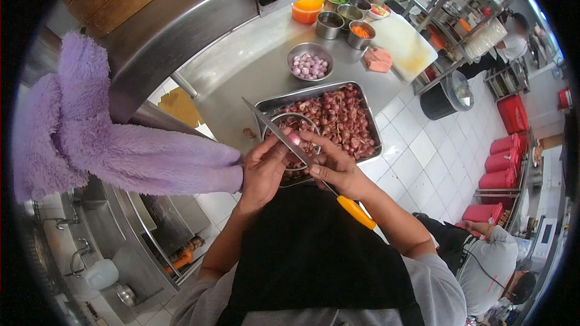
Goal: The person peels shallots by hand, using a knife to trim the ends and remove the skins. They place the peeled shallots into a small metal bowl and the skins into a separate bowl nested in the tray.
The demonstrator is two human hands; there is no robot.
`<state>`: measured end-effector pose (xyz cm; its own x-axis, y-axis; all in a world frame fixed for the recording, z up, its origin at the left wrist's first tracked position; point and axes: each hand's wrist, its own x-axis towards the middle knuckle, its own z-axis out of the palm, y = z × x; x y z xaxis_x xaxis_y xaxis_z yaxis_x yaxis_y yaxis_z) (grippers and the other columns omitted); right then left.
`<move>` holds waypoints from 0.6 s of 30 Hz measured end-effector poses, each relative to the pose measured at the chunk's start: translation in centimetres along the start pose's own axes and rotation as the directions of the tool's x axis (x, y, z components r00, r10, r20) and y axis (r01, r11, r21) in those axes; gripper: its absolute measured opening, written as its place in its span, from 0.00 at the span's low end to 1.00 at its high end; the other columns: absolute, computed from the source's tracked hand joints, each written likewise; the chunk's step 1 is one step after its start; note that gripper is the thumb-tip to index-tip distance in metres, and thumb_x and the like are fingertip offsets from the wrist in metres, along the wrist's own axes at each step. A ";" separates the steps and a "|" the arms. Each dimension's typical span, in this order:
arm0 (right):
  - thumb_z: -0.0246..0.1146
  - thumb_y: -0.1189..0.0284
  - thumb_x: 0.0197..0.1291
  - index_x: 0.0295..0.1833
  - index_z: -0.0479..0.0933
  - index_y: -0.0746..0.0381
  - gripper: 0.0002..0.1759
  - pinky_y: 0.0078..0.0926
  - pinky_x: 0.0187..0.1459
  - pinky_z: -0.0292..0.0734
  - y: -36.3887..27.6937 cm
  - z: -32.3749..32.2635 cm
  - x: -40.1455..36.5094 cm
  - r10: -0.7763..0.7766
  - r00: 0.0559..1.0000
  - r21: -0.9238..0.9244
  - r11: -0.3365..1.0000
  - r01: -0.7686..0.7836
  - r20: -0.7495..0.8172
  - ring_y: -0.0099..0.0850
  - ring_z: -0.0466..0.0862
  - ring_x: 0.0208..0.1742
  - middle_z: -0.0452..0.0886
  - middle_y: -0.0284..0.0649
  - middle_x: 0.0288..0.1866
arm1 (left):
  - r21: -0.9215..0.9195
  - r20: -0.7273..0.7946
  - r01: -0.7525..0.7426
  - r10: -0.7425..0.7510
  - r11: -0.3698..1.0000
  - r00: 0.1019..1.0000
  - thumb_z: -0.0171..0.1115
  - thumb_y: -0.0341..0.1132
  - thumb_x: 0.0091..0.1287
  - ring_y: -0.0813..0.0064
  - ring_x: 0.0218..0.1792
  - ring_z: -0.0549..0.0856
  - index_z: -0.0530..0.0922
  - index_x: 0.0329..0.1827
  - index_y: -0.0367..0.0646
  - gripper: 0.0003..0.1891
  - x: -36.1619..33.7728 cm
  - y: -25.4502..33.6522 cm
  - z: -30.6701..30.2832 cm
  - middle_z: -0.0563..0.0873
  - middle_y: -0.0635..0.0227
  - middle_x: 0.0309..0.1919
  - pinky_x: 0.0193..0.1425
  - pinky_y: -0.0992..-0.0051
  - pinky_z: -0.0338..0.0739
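My left hand (264, 172) is closed on a partly peeled shallot (294, 138) with pinkish-white flesh. My right hand (339, 168) grips a knife (279, 133) by its blade, the yellow handle sticking out below. Its fingertips are close to the shallot, and the blade crosses in front of it. Beneath both hands stands a round metal bowl (318, 128), partly hidden, with skins in it. The bowl sits in the left part of a deep metal tray (378, 122) filled with unpeeled red shallots (344, 118). Behind the tray, a metal bowl (290, 66) holds peeled shallots (310, 65).
At the back are metal pots (330, 25), an orange container (305, 13) and a white cutting board (408, 48). Purple fluffy cloth (151, 151) hangs at left near my forearm. One person (483, 259) is at lower right, another (513, 42) farther off. A black bin (438, 102) stands right.
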<state>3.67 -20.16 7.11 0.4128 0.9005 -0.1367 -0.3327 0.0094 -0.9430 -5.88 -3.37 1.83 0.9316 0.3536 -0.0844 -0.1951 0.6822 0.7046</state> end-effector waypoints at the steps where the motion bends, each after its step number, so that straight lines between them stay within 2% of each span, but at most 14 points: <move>1: 0.62 0.71 0.69 0.79 0.54 0.56 0.37 0.16 0.43 0.69 -0.2 0.1 0.0 0.009 1.000 0.030 1.000 -0.009 0.000 0.17 0.74 0.41 0.77 0.31 0.45 | -0.054 0.015 0.008 -0.007 0.999 1.000 0.56 0.24 0.73 0.68 0.56 0.83 0.75 0.64 0.32 0.17 0.0 0.0 0.0 0.83 0.58 0.57 0.63 0.67 0.78; 4: 0.62 0.71 0.68 0.79 0.54 0.56 0.37 0.17 0.45 0.69 0.1 -0.4 -0.4 0.046 0.998 -0.004 0.999 -0.046 0.038 0.18 0.74 0.45 0.77 0.32 0.49 | -0.110 -0.028 0.026 -0.030 0.994 0.999 0.56 0.24 0.73 0.67 0.58 0.82 0.74 0.64 0.33 0.17 -0.2 -0.1 0.0 0.81 0.57 0.58 0.65 0.65 0.77; 7: 0.63 0.72 0.68 0.79 0.53 0.57 0.38 0.16 0.44 0.67 -0.5 0.4 -0.4 -0.014 1.000 0.003 1.000 0.014 0.010 0.17 0.73 0.43 0.77 0.31 0.46 | -0.138 -0.010 0.035 -0.036 0.990 0.999 0.57 0.24 0.72 0.67 0.58 0.82 0.74 0.62 0.34 0.16 -0.2 0.3 0.5 0.81 0.56 0.59 0.65 0.64 0.77; 11: 0.63 0.73 0.67 0.78 0.54 0.57 0.38 0.16 0.44 0.67 -0.3 0.3 -0.6 0.000 1.000 0.000 1.000 0.000 0.011 0.17 0.72 0.42 0.76 0.30 0.44 | -0.119 -0.017 -0.010 0.008 0.993 1.000 0.58 0.23 0.71 0.67 0.57 0.82 0.74 0.59 0.35 0.15 -0.2 0.1 0.4 0.82 0.56 0.57 0.66 0.64 0.77; 13: 0.64 0.75 0.66 0.77 0.55 0.57 0.37 0.17 0.44 0.67 -0.5 0.4 -0.7 -0.019 1.000 0.000 1.000 0.019 0.010 0.16 0.72 0.42 0.76 0.30 0.45 | -0.116 0.026 -0.048 0.051 0.992 0.998 0.59 0.22 0.70 0.66 0.57 0.83 0.75 0.58 0.35 0.14 -0.2 0.1 0.5 0.82 0.56 0.56 0.66 0.66 0.77; 17: 0.64 0.76 0.66 0.76 0.57 0.57 0.36 0.17 0.43 0.67 -1.0 0.8 -0.8 -0.023 1.000 -0.007 1.000 0.022 -0.017 0.16 0.71 0.40 0.75 0.30 0.44 | -0.103 0.067 -0.055 0.062 0.993 0.996 0.59 0.21 0.69 0.67 0.55 0.83 0.75 0.57 0.34 0.15 -0.1 0.0 0.2 0.83 0.56 0.55 0.65 0.67 0.77; 18: 0.65 0.76 0.65 0.75 0.58 0.58 0.36 0.18 0.45 0.69 -1.0 0.8 -0.9 -0.020 0.999 -0.064 0.998 0.018 -0.037 0.18 0.73 0.43 0.76 0.32 0.46 | -0.098 0.043 -0.042 0.047 0.994 0.998 0.59 0.20 0.68 0.67 0.55 0.83 0.74 0.58 0.34 0.15 -0.1 0.0 0.3 0.83 0.57 0.54 0.65 0.67 0.77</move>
<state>2.96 -20.61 8.38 0.4504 0.8835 -0.1286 -0.2707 -0.0022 -0.9627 -5.87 -3.57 2.06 0.9339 0.3571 -0.0208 -0.2634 0.7259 0.6354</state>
